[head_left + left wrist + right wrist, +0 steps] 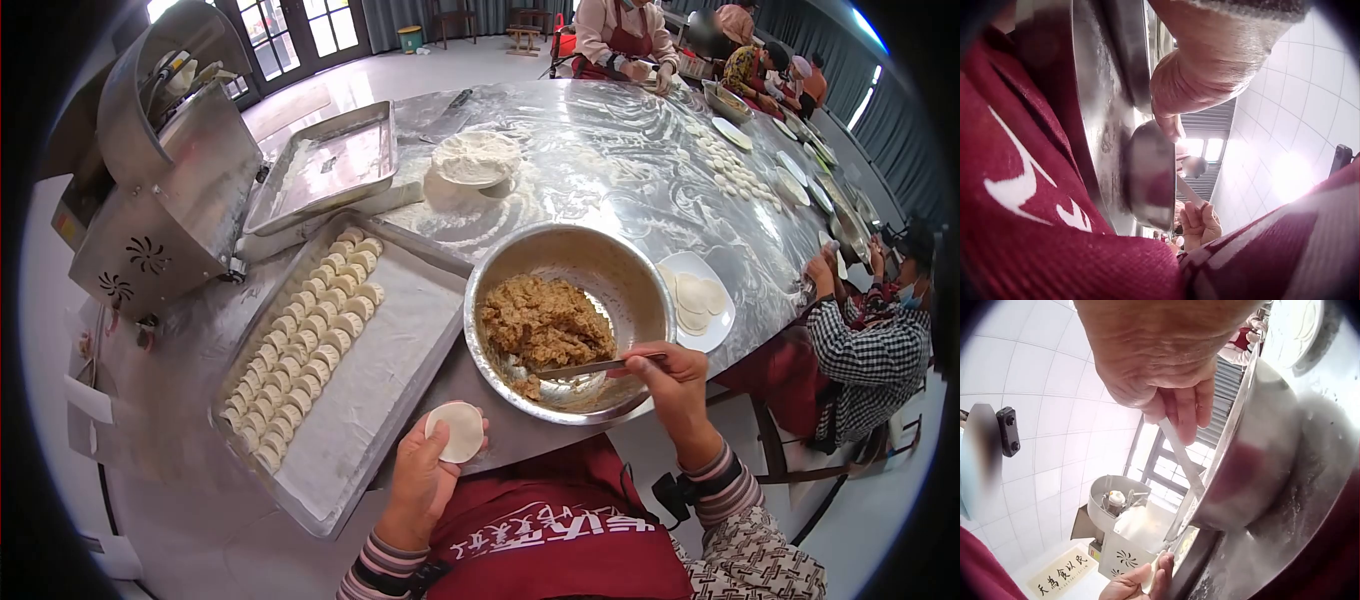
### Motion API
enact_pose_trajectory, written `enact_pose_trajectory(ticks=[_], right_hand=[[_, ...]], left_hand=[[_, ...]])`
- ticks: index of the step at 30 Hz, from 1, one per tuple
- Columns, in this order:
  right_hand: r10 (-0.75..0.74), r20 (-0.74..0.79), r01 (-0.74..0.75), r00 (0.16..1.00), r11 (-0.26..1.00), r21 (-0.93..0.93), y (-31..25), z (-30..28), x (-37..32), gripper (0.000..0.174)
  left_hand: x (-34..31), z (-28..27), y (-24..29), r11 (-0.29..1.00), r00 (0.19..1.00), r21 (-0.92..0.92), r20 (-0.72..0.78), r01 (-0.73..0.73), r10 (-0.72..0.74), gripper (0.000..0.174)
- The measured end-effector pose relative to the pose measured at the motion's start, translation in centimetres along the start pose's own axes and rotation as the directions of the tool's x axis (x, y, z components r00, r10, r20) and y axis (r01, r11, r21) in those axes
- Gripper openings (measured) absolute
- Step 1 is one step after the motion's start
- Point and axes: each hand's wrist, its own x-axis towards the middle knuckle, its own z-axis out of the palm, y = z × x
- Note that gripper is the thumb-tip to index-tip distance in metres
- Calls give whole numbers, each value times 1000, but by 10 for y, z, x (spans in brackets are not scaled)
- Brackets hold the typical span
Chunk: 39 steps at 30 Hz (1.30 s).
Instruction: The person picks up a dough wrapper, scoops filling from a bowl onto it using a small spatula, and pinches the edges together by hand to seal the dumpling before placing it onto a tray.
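My left hand (425, 478) holds a round dough wrapper (456, 432) between thumb and fingers, in front of the steel bowl (648, 300). My right hand (672, 388) grips a flat metal spatula (590, 368) whose far end lies in the brown filling (545, 325) inside the bowl. In the right wrist view the right hand (1166, 369) pinches the spatula (1182, 456) over the bowl's rim. The left wrist view shows the left hand (1200, 75) from behind, its wrapper hidden. More wrappers (692, 298) lie on a white plate (712, 330) right of the bowl.
Rows of dumplings (310, 340) fill the left part of a large tray (385, 375). Behind it are an emptier tray (385, 150), a flour bowl (475, 160) and a steel machine (175, 215). Other people (865, 350) work around the floury table (600, 130); dough pieces (735, 170) lie at right.
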Motion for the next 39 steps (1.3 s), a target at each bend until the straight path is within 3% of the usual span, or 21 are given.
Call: enact_pose_trajectory(ticks=[5,7,8,11,15,18,20,21,23,24,26,27,29,30,32,36,38,39], right_hand=[[26,72,-32,997,995,91,-2,0,-8,8],[-8,142,21,990,996,-88,6,12,-2,9],[-10,139,22,990,996,-85,12,18,2,9],[-157,181,202,971,942,-267,26,30,12,11],[-113,110,134,988,968,-214,25,27,9,11],[-193,59,201,980,944,-263,16,27,10,10],[-312,149,342,938,899,-275,29,30,16,11],[-314,150,345,938,897,-277,28,31,18,11],[-448,373,572,812,738,-358,26,35,24,13],[-450,377,575,810,738,-354,25,34,26,13],[-452,584,711,675,610,-350,23,28,28,16],[-450,586,711,674,611,-349,21,27,26,16],[-536,399,666,744,640,-383,15,26,17,11],[-535,401,667,744,638,-385,11,27,12,11],[-420,207,465,884,740,-486,4,31,4,8],[-318,124,338,940,818,-466,13,39,7,10],[-150,97,176,984,913,-369,21,42,11,13],[-152,100,179,983,912,-369,23,43,13,13]], left_hand=[[1,2,-2,1000,1000,7,0,16,-16,34],[2,4,-5,1000,1000,17,7,24,-24,34],[2,6,-6,999,999,15,10,30,-30,34],[0,7,-5,999,1000,29,7,31,-31,34],[0,-1,-5,999,1000,35,-15,1,0,33],[0,0,-4,999,1000,33,-23,6,-5,33],[1,3,-6,999,1000,25,-9,22,-22,33],[1,4,-7,999,999,18,0,34,-34,33],[0,5,-6,999,1000,20,9,29,-29,33],[-1,4,-5,999,1000,25,16,25,-26,33],[-1,0,-4,999,1000,31,-5,13,-13,33],[-2,-3,-5,999,1000,38,-23,8,-7,33],[-2,-8,-5,1000,1000,29,-26,6,-5,33],[-2,-10,-6,1000,1000,21,-27,1,-1,32],[-2,-8,-5,1000,1000,19,-25,7,-7,32],[-1,-5,-6,999,999,9,3,33,-33,32],[-2,-5,-6,1000,1000,8,9,27,-27,33],[-2,-5,-5,1000,1000,6,15,23,-23,33]])
